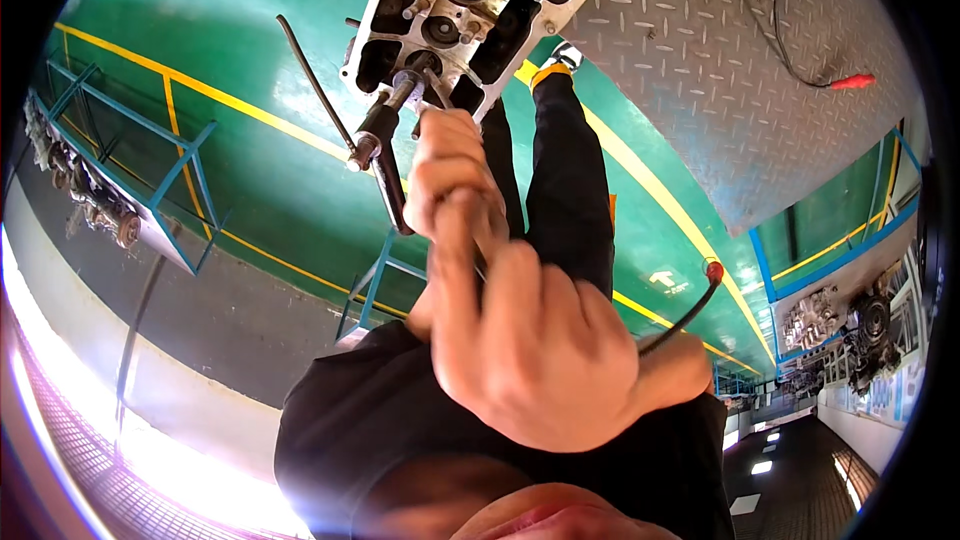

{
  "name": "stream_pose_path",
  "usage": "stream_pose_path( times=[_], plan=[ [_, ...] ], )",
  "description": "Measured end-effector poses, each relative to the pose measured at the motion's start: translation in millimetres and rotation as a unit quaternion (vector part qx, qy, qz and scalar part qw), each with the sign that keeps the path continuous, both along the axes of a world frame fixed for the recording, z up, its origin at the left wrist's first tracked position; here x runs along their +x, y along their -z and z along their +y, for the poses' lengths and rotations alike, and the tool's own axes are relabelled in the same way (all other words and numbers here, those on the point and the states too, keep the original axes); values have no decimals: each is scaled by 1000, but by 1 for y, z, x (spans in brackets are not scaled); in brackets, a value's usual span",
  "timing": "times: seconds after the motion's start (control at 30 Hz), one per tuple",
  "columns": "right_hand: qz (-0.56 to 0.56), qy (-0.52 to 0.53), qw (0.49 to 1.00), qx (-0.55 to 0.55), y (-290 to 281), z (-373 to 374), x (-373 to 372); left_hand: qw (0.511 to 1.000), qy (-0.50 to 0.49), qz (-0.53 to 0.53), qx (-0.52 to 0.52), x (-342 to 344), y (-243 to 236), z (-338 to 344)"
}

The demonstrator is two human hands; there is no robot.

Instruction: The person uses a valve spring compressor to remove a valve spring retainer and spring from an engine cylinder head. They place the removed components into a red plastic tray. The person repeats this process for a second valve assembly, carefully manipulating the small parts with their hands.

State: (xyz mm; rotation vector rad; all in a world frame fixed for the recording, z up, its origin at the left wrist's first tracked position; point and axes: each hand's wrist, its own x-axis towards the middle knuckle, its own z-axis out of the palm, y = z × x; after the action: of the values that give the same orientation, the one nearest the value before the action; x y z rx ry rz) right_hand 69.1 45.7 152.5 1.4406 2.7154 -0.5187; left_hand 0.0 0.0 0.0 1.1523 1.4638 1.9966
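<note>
A metal cylinder head [455, 30] with round valve springs stands at the top middle. On its near end sits a clamp-like screw tool [375, 135] with a long thin bar [312, 75] and a dark curved arm [390, 190]. My left hand [452, 165], closed in a fist, is just below the head, around a slim metal rod [436, 88] whose tip reaches into the near valve opening. My right hand [550, 345] is nearer and slightly blurred, its fingers curled; what they hold is hidden. A black cord-like piece with a red end [714, 272] shows beyond my right wrist.
A steel tread-plate surface [700, 70] lies at the upper right, with a thin cable and red clip [852, 82] on it. Blue metal stands [190, 180] with engine parts are at the far left and right. Yellow lines cross the green floor [240, 70].
</note>
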Motion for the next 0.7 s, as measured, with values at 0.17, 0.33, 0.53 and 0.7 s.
stream_pose_path(
  times=[0.17, 0.33, 0.53, 0.7],
  plan=[
    [15, 99, 983, -154, -8, -8, 57, 966, 182, 126, -136, 7, -27, -8],
    [174, 413, 886, -118, 38, -31, 129, 932, 93, 316, -152, -13, -73, -48],
    [422, 581, 690, -95, 125, -22, 226, 874, -83, 184, -442, -65, -70, -76],
    [360, 623, 678, -149, 238, 10, 313, 913, 27, 50, -403, -49, -39, -67]
  ],
)
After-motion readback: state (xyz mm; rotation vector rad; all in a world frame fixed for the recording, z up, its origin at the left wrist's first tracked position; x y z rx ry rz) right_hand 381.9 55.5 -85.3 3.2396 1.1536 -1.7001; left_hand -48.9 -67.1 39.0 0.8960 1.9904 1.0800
